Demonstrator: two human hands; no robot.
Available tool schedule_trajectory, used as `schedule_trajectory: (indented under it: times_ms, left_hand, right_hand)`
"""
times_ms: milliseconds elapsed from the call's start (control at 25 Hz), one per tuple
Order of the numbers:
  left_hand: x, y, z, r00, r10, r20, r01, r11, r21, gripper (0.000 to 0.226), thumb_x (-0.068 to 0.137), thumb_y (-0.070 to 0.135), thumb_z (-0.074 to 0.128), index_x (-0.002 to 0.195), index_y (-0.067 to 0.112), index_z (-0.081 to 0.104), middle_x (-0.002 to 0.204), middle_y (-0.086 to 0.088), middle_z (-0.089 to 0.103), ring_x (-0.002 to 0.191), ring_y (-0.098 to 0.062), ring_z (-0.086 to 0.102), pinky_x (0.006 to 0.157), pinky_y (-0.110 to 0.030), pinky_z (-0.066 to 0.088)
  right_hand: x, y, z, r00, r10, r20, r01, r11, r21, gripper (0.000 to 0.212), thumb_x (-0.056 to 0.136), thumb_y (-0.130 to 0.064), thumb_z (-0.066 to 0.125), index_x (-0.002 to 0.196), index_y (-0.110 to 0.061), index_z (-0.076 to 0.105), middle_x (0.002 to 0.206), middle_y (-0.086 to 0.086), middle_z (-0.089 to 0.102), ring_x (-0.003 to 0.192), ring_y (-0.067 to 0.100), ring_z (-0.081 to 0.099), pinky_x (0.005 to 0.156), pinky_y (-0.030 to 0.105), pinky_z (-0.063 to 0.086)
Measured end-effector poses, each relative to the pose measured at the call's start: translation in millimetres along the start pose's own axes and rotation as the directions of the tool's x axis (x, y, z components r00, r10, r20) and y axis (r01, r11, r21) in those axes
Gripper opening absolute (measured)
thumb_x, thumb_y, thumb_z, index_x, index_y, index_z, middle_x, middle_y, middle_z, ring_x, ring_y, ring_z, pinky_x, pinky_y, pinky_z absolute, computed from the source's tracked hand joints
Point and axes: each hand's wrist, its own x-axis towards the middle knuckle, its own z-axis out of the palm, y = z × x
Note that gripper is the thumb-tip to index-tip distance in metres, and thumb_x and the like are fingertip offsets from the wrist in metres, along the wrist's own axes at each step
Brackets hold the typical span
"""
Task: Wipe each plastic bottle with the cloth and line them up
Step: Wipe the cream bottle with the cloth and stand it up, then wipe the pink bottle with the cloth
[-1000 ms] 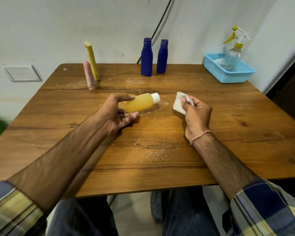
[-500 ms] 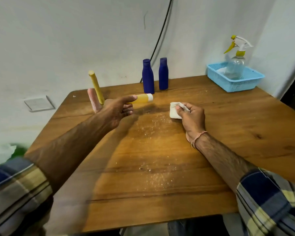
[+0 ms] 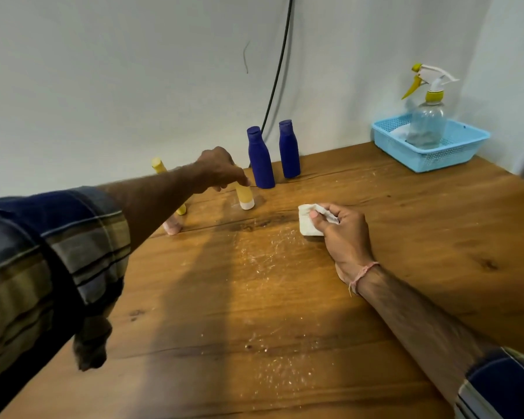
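My left hand (image 3: 217,169) reaches far over the wooden table (image 3: 285,297) and grips the base of a small orange bottle (image 3: 244,196), which stands upside down on its white cap just left of two dark blue bottles (image 3: 260,158), (image 3: 289,149). A tall yellow bottle (image 3: 159,166) and a pink bottle (image 3: 173,226) stand further left, partly hidden behind my forearm. My right hand (image 3: 342,234) rests on the table and grips a crumpled white cloth (image 3: 309,220).
A light blue basket (image 3: 436,152) at the far right corner holds a clear spray bottle (image 3: 427,116) with a yellow and white trigger. White specks are scattered over the middle of the table. A black cable (image 3: 277,71) runs down the wall behind the blue bottles.
My left hand has carried the orange bottle from the middle of the table to the back and stood it on its cap beside the blue bottles. The right hand stayed put with the cloth.
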Motion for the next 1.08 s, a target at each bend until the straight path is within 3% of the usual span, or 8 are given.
schedule_trajectory:
  times_ms: [240, 400, 520, 640, 720, 800, 960, 1080]
  left_hand:
    - [3.3, 0.0, 4.1, 1.000, -0.026, 0.013, 0.025, 0.999, 0.043, 0.043, 0.083, 0.034, 0.081, 0.108, 0.005, 0.062, 0.108, -0.017, 0.068, 0.095, -0.027, 0.067, 0.074, -0.034, 0.059]
    - [-8.8, -1.0, -5.7, 0.999, 0.053, -0.012, -0.053, 0.998, 0.027, 0.033, 0.084, 0.040, 0.080, 0.088, 0.014, 0.059, 0.096, -0.011, 0.064, 0.085, -0.021, 0.062, 0.071, -0.033, 0.056]
    - [-18.3, -11.6, -35.5, 0.939, 0.145, -0.310, -0.155, 0.988, -0.007, 0.030, 0.084, 0.037, 0.080, 0.081, 0.015, 0.059, 0.080, -0.002, 0.056, 0.073, -0.014, 0.054, 0.073, -0.034, 0.048]
    - [-19.1, -38.2, -74.8, 0.847, 0.134, -0.515, -0.086, 0.990, 0.114, 0.025, 0.079, 0.029, 0.078, 0.088, 0.010, 0.065, 0.084, -0.005, 0.062, 0.078, -0.019, 0.058, 0.068, -0.033, 0.048]
    - [-20.3, -58.5, -93.3, 0.877, 0.138, -0.460, -0.044, 0.977, 0.210, 0.030, 0.079, 0.030, 0.080, 0.085, 0.003, 0.068, 0.081, -0.010, 0.068, 0.073, -0.021, 0.062, 0.060, -0.031, 0.049]
    - [-27.2, -78.5, -105.5, 0.941, 0.158, -0.299, -0.069, 0.955, 0.288, 0.038, 0.078, 0.040, 0.085, 0.087, 0.006, 0.070, 0.084, -0.009, 0.070, 0.074, -0.019, 0.063, 0.058, -0.029, 0.048]
    - [-53.2, -116.5, -105.8, 0.993, 0.101, 0.055, -0.115, 0.891, 0.440, 0.058, 0.072, 0.044, 0.089, 0.118, 0.021, 0.063, 0.110, 0.005, 0.067, 0.099, -0.017, 0.062, 0.080, -0.029, 0.048]
    - [-55.3, -141.6, -91.4, 0.984, 0.169, 0.051, -0.175, 0.892, 0.416, 0.063, 0.074, 0.036, 0.089, 0.127, 0.019, 0.062, 0.116, 0.003, 0.068, 0.100, -0.015, 0.064, 0.087, -0.029, 0.051]
  right_hand:
    - [-1.1, -0.2, 0.4, 1.000, -0.025, 0.013, 0.025, 0.999, -0.025, 0.029, 0.089, -0.016, 0.070, 0.118, -0.014, 0.070, 0.111, 0.000, 0.071, 0.087, 0.004, 0.065, 0.057, 0.013, 0.051]
    - [-1.3, 0.0, 0.3, 1.000, -0.026, 0.011, 0.027, 0.998, -0.052, 0.031, 0.089, -0.019, 0.070, 0.120, -0.015, 0.069, 0.114, -0.001, 0.070, 0.091, 0.004, 0.063, 0.059, 0.010, 0.048]
    - [-1.5, 0.9, -0.6, 0.999, -0.029, 0.034, 0.031, 0.999, -0.032, 0.030, 0.089, -0.017, 0.070, 0.119, -0.015, 0.069, 0.113, -0.002, 0.069, 0.087, -0.001, 0.060, 0.051, 0.006, 0.045]
    - [-1.5, 0.8, 0.0, 0.999, -0.035, 0.041, 0.036, 0.999, -0.012, 0.029, 0.090, -0.015, 0.069, 0.119, -0.012, 0.070, 0.113, 0.000, 0.068, 0.085, -0.001, 0.060, 0.050, 0.004, 0.044]
    - [-1.3, 1.1, 1.0, 0.999, -0.037, 0.037, 0.037, 0.999, 0.002, 0.028, 0.089, -0.014, 0.069, 0.117, -0.010, 0.070, 0.112, 0.002, 0.069, 0.085, 0.000, 0.061, 0.050, 0.005, 0.045]
    - [-1.2, 1.6, 1.9, 0.998, -0.047, 0.033, 0.048, 0.999, -0.019, 0.028, 0.089, -0.015, 0.070, 0.117, -0.011, 0.070, 0.111, 0.001, 0.070, 0.087, -0.001, 0.061, 0.052, 0.006, 0.046]
    - [-1.3, 2.0, 2.3, 0.998, -0.054, 0.043, 0.054, 0.999, 0.005, 0.026, 0.088, -0.014, 0.070, 0.115, -0.011, 0.071, 0.110, 0.002, 0.070, 0.091, 0.007, 0.065, 0.058, 0.014, 0.052]
    - [-1.1, 2.7, 1.4, 0.998, -0.058, 0.035, 0.059, 0.998, -0.029, 0.027, 0.088, -0.015, 0.071, 0.115, -0.012, 0.072, 0.112, 0.003, 0.071, 0.099, 0.015, 0.066, 0.067, 0.021, 0.051]
